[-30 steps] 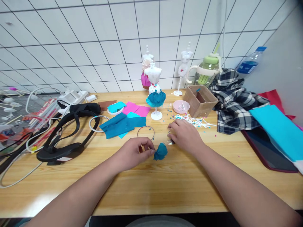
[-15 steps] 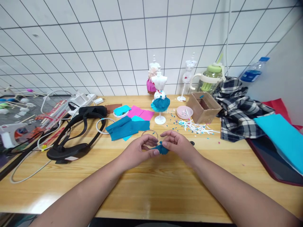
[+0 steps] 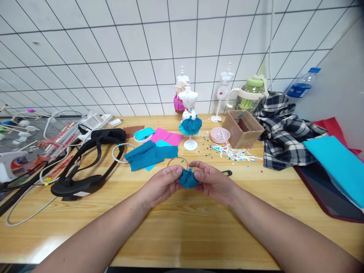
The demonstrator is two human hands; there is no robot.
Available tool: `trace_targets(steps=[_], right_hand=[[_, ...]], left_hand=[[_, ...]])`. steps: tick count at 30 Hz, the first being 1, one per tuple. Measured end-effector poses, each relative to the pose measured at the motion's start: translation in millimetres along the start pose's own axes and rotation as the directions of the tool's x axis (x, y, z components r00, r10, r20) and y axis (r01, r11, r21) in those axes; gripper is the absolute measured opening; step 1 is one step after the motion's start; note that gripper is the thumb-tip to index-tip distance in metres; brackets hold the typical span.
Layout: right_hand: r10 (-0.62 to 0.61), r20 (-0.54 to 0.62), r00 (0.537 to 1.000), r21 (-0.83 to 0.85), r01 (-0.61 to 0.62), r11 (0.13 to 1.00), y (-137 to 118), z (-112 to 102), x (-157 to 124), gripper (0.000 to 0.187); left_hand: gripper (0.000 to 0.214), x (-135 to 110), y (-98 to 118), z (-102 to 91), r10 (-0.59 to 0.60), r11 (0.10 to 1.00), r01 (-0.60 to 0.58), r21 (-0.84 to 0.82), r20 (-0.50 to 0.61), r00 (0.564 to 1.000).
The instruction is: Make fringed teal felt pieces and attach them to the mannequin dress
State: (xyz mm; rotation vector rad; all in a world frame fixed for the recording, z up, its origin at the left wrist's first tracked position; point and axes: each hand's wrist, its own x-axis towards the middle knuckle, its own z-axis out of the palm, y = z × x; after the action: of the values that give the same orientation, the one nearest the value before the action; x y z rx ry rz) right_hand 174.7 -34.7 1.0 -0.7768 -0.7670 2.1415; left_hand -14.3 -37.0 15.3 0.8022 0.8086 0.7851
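Observation:
Between my two hands is a small fan of gathered teal crepe paper (image 3: 188, 179), with a narrow pinched top and a frilled lower edge. My left hand (image 3: 165, 182) is closed on its left side, thumb on top. My right hand (image 3: 210, 178) pinches the right side with thumb and fingers. Just beyond lies a thin wire ring (image 3: 178, 163). Farther back stands a white mini dress form (image 3: 189, 99) on a round base, wearing a ruffled teal paper skirt (image 3: 191, 126). Flat teal paper (image 3: 145, 154) lies left of it.
Pink paper (image 3: 167, 136), a pink dish (image 3: 220, 135), white paper strips (image 3: 234, 153) and a cardboard box (image 3: 244, 131) are at the back. Two more dress forms stand behind. A black headset (image 3: 85, 182) and cables lie left; plaid cloth (image 3: 280, 132) and cyan paper (image 3: 335, 163) are right.
Both hands have turned the teal paper so its frilled face now shows spread out between them. My left thumb has moved up onto its upper edge. The view has shifted slightly.

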Motion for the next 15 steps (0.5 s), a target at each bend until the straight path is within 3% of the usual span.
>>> trace_targets(steps=[4, 15], right_hand=[[0.002, 0.046, 0.999, -0.030, -0.001, 1.000, 3.6, -1.6, 3.0, 0.041], [-0.131, -0.139, 0.982, -0.018, 0.129, 0.991, 6.9, -1.0, 7.0, 0.042]], left_hand=[[0.030, 2.9, -2.9, -3.2, -0.014, 0.999, 0.013, -0.049, -0.017, 1.000], [0.026, 5.9, -7.7, -3.5, 0.021, 0.998, -0.022, 0.051, 0.013, 1.000]])
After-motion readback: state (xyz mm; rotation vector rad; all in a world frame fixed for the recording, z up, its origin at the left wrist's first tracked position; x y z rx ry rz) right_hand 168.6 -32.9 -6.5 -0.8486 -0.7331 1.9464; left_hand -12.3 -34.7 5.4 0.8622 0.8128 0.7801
